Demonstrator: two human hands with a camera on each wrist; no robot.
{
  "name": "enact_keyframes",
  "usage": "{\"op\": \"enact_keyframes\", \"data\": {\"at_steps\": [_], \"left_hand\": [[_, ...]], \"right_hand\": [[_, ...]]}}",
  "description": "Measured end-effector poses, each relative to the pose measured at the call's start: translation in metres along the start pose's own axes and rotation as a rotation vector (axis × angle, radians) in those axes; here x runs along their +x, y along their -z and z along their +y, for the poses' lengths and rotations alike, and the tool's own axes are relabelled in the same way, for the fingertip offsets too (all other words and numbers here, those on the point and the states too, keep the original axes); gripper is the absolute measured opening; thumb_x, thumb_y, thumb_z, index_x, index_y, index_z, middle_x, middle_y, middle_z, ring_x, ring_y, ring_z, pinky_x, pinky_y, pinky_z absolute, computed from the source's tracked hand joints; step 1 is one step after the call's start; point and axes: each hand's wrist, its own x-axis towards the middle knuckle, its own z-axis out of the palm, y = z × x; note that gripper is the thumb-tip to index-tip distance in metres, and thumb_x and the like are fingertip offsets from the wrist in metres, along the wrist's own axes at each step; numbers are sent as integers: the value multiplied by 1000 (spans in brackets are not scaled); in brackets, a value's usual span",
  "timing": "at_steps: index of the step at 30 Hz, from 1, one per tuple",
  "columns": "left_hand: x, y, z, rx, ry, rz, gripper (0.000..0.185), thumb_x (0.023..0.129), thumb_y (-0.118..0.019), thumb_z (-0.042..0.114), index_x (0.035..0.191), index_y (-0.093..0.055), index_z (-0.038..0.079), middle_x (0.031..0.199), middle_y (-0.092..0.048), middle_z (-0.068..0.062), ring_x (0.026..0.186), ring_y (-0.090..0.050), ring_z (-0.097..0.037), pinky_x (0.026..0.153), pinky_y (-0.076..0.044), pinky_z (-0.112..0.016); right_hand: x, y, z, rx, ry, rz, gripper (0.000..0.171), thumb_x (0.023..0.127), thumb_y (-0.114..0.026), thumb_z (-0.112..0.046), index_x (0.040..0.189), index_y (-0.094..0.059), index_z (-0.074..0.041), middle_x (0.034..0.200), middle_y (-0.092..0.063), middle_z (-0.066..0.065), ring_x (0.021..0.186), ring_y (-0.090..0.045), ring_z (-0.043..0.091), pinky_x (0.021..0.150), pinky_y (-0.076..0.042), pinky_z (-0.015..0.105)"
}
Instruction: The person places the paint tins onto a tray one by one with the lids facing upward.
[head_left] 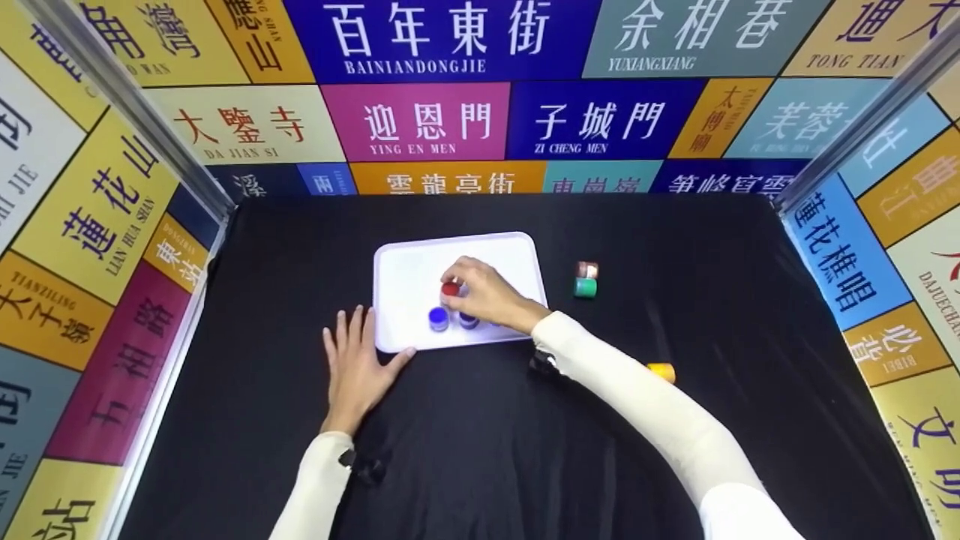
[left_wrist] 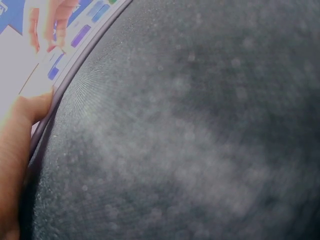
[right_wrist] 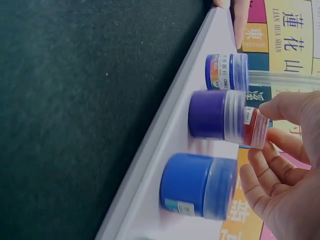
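Note:
A white tray point(head_left: 409, 262) lies on the black cloth. On it, my right hand point(head_left: 459, 285) pinches a small red paint jar point(head_left: 450, 289) between thumb and fingers; the right wrist view shows that red jar point(right_wrist: 251, 126) held just over the tray. Three blue and purple jars stand near the tray's front edge: a dark blue one point(right_wrist: 227, 71), a purple one point(right_wrist: 212, 115) and a bright blue one point(right_wrist: 197, 185). My left hand point(head_left: 358, 354) lies flat on the cloth, its thumb point(left_wrist: 20, 145) touching the tray's front left corner point(left_wrist: 60, 82).
To the right of the tray stand a green jar point(head_left: 586, 288) and a brown jar point(head_left: 586, 269) just behind it. An orange jar point(head_left: 661, 371) lies by my right forearm. Printed walls enclose the black cloth point(head_left: 675, 247) on three sides.

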Motion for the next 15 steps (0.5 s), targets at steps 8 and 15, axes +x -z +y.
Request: {"op": "enact_keyframes", "data": {"at_steps": [8,15], "left_hand": [[-1,0,0,10,-4,1,109,95,-70,73,171,-35,3,177,-32,-26,169,-9,-48,133,6,-68],[0,1,0,-3,-9,16,109,95,-71,73,171,-36,3,176,-32,-26,168,-10,-48,133,5,-68]], "right_hand": [[5,-10,1,-38,12,-23,25,97,-81,-12,117,-79,2,114,-73,15,109,-68,30,101,-56,41],[3,-11,3,-23,17,-52,27,98,-80,-10,120,-78,4,117,-73,16,109,-66,30,100,-55,42]]}}
